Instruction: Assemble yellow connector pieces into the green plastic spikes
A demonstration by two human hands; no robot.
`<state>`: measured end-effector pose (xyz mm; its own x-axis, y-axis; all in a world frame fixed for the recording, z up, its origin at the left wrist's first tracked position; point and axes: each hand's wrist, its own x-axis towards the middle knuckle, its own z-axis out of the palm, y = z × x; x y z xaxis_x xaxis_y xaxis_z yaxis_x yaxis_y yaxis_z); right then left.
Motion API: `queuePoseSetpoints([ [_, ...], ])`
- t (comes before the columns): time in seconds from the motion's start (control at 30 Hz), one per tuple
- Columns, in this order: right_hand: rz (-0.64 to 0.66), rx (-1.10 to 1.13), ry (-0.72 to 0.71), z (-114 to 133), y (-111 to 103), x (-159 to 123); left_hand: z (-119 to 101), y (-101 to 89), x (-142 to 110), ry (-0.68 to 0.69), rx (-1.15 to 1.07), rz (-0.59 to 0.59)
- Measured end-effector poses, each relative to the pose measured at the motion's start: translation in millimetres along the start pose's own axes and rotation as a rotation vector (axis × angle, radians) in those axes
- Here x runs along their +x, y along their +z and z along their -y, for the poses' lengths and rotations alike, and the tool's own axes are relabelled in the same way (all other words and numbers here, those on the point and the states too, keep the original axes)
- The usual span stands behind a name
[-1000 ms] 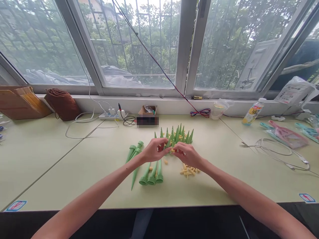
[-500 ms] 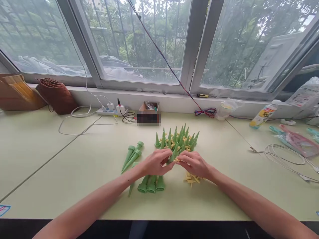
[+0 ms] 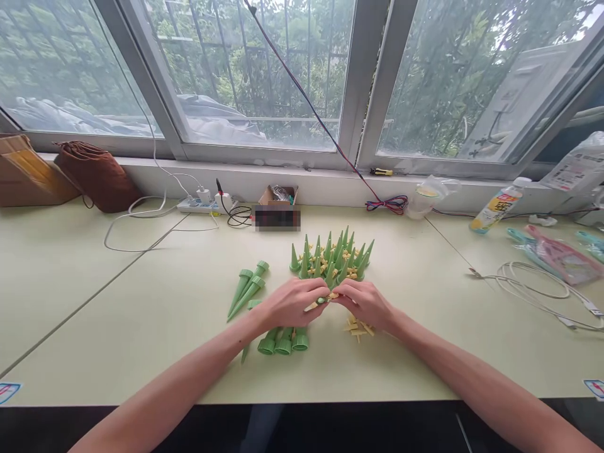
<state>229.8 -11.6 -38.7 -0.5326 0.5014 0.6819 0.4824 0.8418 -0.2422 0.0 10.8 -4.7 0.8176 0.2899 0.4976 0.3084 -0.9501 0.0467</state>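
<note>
My left hand [image 3: 296,301] is closed on a green plastic watering spike [image 3: 322,301], mostly hidden by the fingers. My right hand [image 3: 364,302] pinches a small yellow valve piece [image 3: 333,295] against the spike's side; how far it sits in cannot be seen. Just beyond both hands, several green spikes [image 3: 294,259] stand points up, with yellow pieces on them. To the left lie loose spikes [image 3: 248,297], and three more [image 3: 284,346] lie with their wide open ends towards me. A small pile of yellow pieces [image 3: 359,331] is beneath my right hand.
Along the back are a brown pouch [image 3: 97,177], a power strip [image 3: 193,204], a small open box [image 3: 278,195], bundled wires [image 3: 387,204] and a bottle [image 3: 500,206]. Coiled white cable [image 3: 528,296] and wrapped pink and teal items [image 3: 561,255] lie at the right.
The spike between my hands has turned, so a rounded green end now shows below my left fingers. Both hands stay together at the spike. The view has shifted slightly.
</note>
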Motion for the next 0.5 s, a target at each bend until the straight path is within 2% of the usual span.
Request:
queuePoseSetpoints([
  [0.13, -0.022, 0.019, 0.067, 1.2, 3.4, -0.4, 2.9, 3.2, -1.5, 0.0, 0.037, 0.007],
  [0.5, 0.0, 0.049, 0.104, 6.7, 2.1, -1.7, 3.8, 10.0, -9.3, 0.007, 0.077, -0.015],
])
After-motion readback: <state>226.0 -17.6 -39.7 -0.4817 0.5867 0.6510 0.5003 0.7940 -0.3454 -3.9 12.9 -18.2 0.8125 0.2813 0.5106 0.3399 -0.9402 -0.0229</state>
